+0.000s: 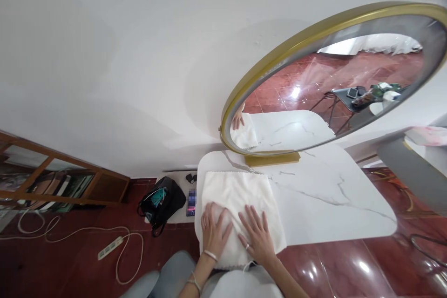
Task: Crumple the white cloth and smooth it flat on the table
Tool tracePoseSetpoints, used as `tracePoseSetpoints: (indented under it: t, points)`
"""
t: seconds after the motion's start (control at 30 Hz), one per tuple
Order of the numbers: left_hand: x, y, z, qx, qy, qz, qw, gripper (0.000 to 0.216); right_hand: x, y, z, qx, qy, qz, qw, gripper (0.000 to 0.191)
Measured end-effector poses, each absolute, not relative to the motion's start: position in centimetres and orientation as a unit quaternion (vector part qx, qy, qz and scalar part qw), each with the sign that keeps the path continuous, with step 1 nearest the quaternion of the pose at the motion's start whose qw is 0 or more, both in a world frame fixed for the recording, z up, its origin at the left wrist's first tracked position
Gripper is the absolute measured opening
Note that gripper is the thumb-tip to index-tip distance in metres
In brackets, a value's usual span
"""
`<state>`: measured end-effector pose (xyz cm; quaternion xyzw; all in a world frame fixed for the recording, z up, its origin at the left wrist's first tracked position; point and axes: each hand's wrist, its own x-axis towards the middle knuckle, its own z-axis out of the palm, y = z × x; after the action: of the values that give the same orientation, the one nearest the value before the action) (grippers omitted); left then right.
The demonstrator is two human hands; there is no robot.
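Note:
A white cloth with a scalloped edge (240, 191) lies spread at the left end of a white marbled tabletop (324, 205), its near edge reaching the table's front. My left hand (214, 230) rests flat on the cloth's left side, fingers apart. On the right side of the same cloth lies my right hand (257, 237), palm down with fingers spread and a ring on one finger. Neither hand grips anything. Slight folds show in the cloth around the fingers.
A gold-framed mirror (296, 42) stands at the table's back against the white wall. Left of the table, a black bag (164, 200) and a phone (191, 202) rest on a low pale surface. A power strip (110, 247) with its cable lies on the red floor, near a wooden cabinet (108, 186).

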<state>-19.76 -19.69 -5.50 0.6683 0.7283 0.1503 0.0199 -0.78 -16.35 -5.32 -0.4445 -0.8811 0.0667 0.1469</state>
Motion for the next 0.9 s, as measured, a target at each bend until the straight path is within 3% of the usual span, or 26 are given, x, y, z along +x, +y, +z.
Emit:
tracePoseSetpoints:
  t: [0.23,0.53,0.9]
  points:
    - [-22.8,-14.3,-5.0,0.691,0.713,0.119,-0.007,0.06,-2.3,-11.5,-4.9,-0.445,-0.884,0.061,0.132,0.064]
    - [-26.4,-8.5,-4.9,0.648,0.751,0.124,-0.002,0.059,-6.5,-2.5,-5.7,-0.41,-0.9,0.093,0.118,0.054]
    - [-24.2,-13.7,-4.7,0.66,0.738,0.135,-0.031,0.058,-4.7,-6.1,-5.2,-0.382,-0.91,0.111,0.119,0.055]
